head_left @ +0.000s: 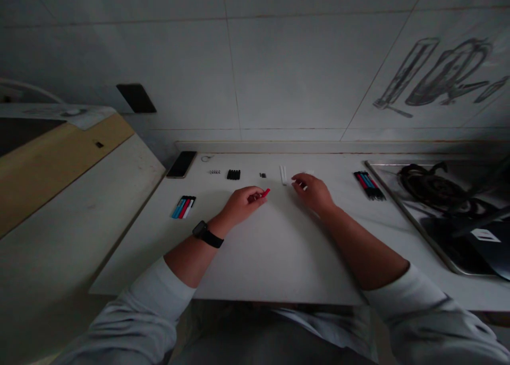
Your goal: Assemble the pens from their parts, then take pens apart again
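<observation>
My left hand [241, 203], with a dark watch on its wrist, is closed on a short red pen barrel [266, 193] that sticks out past the fingertips over the table. My right hand [313, 192] hovers to the right of a few thin white pen refills [283, 175]. Its fingers are curved, thumb and forefinger slightly apart, and I see nothing between them. Small dark parts [263, 175] lie beyond my left hand. Further left are several black grips [234, 175] in a row and several small springs [214, 172].
Blue, red and white pen barrels [184, 207] lie at the left. Assembled pens [369, 186] lie at the right beside a gas stove [410, 216]. A phone [181, 164] and a small ring [206, 158] are at the back left. A tiled wall [287, 78] bounds the white table [279, 259].
</observation>
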Action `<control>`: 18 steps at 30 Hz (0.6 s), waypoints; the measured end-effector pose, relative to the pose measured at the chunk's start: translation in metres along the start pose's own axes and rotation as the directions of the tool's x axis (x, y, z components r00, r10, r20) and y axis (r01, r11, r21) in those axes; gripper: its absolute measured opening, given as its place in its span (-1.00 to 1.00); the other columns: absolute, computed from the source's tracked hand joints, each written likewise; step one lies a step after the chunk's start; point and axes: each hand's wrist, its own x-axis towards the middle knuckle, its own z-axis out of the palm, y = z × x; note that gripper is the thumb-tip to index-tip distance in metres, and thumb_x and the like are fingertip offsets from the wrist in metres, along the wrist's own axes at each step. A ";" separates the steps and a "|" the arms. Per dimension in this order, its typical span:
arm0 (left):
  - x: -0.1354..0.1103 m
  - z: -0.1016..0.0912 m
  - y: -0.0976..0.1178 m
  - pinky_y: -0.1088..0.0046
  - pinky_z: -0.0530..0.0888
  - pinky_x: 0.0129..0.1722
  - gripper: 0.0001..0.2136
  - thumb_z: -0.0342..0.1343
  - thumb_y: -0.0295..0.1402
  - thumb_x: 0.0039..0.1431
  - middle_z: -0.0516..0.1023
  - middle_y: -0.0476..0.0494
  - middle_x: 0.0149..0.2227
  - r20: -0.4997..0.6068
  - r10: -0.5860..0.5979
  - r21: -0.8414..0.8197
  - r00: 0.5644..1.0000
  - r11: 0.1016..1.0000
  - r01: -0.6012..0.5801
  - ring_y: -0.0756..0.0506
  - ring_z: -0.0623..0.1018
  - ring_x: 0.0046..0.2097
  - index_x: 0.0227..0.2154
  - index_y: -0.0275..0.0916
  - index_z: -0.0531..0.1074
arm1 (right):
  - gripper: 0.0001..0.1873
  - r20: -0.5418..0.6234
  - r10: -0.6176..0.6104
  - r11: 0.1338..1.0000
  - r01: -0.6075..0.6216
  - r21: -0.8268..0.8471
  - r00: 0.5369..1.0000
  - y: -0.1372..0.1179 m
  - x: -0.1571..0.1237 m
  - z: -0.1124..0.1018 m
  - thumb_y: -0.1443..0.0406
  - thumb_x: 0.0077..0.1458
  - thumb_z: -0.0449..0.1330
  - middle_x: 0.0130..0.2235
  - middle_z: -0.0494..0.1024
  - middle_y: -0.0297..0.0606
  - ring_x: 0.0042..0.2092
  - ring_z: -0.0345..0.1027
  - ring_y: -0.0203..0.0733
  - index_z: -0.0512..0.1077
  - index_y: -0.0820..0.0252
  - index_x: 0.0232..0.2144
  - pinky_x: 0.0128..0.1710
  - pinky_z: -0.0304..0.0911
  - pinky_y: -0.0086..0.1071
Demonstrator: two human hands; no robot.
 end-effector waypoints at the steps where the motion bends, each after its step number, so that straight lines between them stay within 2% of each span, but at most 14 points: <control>1: 0.000 0.000 0.000 0.47 0.42 -0.35 -0.74 0.20 -0.14 0.28 0.59 -0.07 -0.32 0.002 0.031 0.050 1.000 0.998 -0.031 0.00 0.48 -0.37 -0.19 -0.23 0.56 | -0.73 -0.068 0.042 0.999 -0.044 -0.024 0.997 0.013 0.005 -0.005 0.29 0.21 0.17 -0.19 0.61 -0.18 -0.30 0.44 -0.19 0.52 0.15 -0.06 -0.22 0.31 -0.32; 4: -0.001 -0.001 0.001 0.46 0.42 -0.31 -0.77 0.20 -0.16 0.28 0.61 -0.09 -0.26 0.018 0.101 0.147 0.995 0.984 -0.103 0.01 0.48 -0.36 -0.18 -0.22 0.56 | -0.66 -0.208 0.148 0.982 -0.169 -0.089 0.967 0.050 0.017 -0.017 0.30 0.16 0.19 -0.14 0.59 -0.13 -0.27 0.45 -0.16 0.50 0.18 -0.01 -0.18 0.33 -0.28; 7: 0.000 0.000 0.001 0.46 0.41 -0.33 -0.77 0.19 -0.17 0.29 0.61 -0.09 -0.25 0.045 0.113 0.177 0.993 0.977 -0.120 0.01 0.47 -0.37 -0.17 -0.21 0.56 | -0.64 -0.203 0.214 0.962 -0.242 -0.126 0.955 0.074 0.023 -0.019 0.30 0.15 0.18 -0.14 0.59 -0.13 -0.27 0.44 -0.15 0.51 0.18 0.01 -0.14 0.34 -0.26; 12: 0.000 0.000 0.002 0.45 0.41 -0.33 -0.79 0.19 -0.19 0.28 0.61 -0.09 -0.28 0.078 0.096 0.182 0.992 0.977 -0.109 0.00 0.47 -0.37 -0.18 -0.22 0.56 | -0.65 -0.129 0.247 0.945 -0.268 -0.187 0.961 0.083 0.028 -0.008 0.29 0.15 0.16 -0.16 0.60 -0.15 -0.20 0.43 -0.11 0.54 0.16 -0.02 -0.08 0.32 -0.25; 18: 0.001 0.000 0.001 0.45 0.41 -0.32 -0.79 0.19 -0.20 0.27 0.60 -0.09 -0.29 0.089 0.073 0.174 0.993 0.981 -0.088 -0.01 0.48 -0.36 -0.19 -0.23 0.56 | -0.68 -0.153 0.272 0.927 -0.301 -0.224 0.950 0.091 0.032 -0.004 0.30 0.14 0.14 -0.18 0.61 -0.14 -0.18 0.42 -0.11 0.57 0.17 -0.08 -0.08 0.30 -0.26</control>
